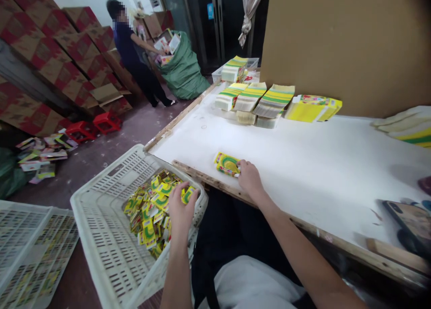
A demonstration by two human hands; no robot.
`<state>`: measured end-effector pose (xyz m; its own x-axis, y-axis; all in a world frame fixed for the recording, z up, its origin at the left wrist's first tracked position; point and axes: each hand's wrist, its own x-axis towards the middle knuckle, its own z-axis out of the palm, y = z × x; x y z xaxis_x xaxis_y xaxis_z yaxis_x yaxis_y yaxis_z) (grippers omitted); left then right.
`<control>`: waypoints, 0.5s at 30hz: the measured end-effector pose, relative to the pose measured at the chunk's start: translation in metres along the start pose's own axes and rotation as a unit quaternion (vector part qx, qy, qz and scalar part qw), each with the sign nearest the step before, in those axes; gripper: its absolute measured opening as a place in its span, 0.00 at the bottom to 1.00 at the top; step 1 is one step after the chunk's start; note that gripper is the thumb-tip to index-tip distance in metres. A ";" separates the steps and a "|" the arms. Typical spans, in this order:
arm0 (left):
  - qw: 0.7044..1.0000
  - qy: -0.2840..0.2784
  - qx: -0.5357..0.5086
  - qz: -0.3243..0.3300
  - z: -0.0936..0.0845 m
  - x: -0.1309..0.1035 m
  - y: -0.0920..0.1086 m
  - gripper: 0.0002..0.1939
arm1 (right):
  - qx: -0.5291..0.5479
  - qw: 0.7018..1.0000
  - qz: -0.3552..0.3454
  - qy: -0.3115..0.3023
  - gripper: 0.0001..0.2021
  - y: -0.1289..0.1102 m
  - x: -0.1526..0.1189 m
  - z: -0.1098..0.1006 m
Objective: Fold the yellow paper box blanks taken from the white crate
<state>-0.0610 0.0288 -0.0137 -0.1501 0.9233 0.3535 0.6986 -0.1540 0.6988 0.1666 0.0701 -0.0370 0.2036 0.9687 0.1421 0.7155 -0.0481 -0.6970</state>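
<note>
A yellow and green box [228,164] lies on the white tabletop near its front edge. My right hand [248,176] is closed on the right end of this box. To the left, a white plastic crate [109,223] holds a heap of small yellow and green packets [150,228]. My left hand [182,205] reaches over the crate's right part, its thumb and fingers apart around a small yellow packet [188,194]. Whether the fingers touch that packet cannot be made out.
Stacks of flat yellow cartons [251,97] and a yellow box [313,108] stand along the table's back. A phone [409,223] lies at the right. Another crate [30,246] sits at the lower left. A person [129,48] stands by a green sack [185,68].
</note>
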 end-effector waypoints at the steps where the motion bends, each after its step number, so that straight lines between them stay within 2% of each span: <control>1: 0.999 -0.025 -0.029 -0.015 0.006 -0.003 0.002 0.17 | 0.014 1.000 0.000 0.002 0.18 -0.001 -0.001 -0.001; 3: 0.990 -0.080 -0.103 -0.044 0.016 -0.009 0.009 0.18 | 0.055 0.998 -0.005 -0.001 0.17 -0.004 -0.006 -0.005; 5: 0.966 -0.126 -0.214 -0.070 0.024 -0.016 0.018 0.22 | 0.102 0.994 -0.022 -0.015 0.15 -0.012 -0.015 -0.010; 8: 0.917 -0.141 -0.362 -0.089 0.032 -0.024 0.036 0.26 | 0.219 0.970 -0.067 -0.081 0.15 -0.031 -0.039 -0.015; 11: 0.873 -0.067 -0.468 -0.116 0.033 -0.026 0.056 0.22 | 0.428 0.876 -0.075 -0.207 0.15 -0.052 -0.067 -0.017; 12: 0.858 -0.034 -0.496 -0.127 0.032 -0.025 0.062 0.21 | 0.471 0.850 -0.070 -0.224 0.15 -0.058 -0.076 -0.017; 13: 0.841 0.000 -0.524 -0.138 0.030 -0.024 0.067 0.20 | 0.496 0.835 -0.066 -0.229 0.14 -0.063 -0.083 -0.017; 15: 0.814 0.049 -0.557 -0.157 0.026 -0.020 0.073 0.18 | 0.502 0.832 -0.072 -0.223 0.14 -0.072 -0.094 -0.017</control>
<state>0.0113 0.0079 0.0142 -0.2918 0.9547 0.0582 -0.4453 -0.1895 0.8751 0.1073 -0.0216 0.0114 -0.2646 0.9517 0.1556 -0.2541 0.0868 -0.9633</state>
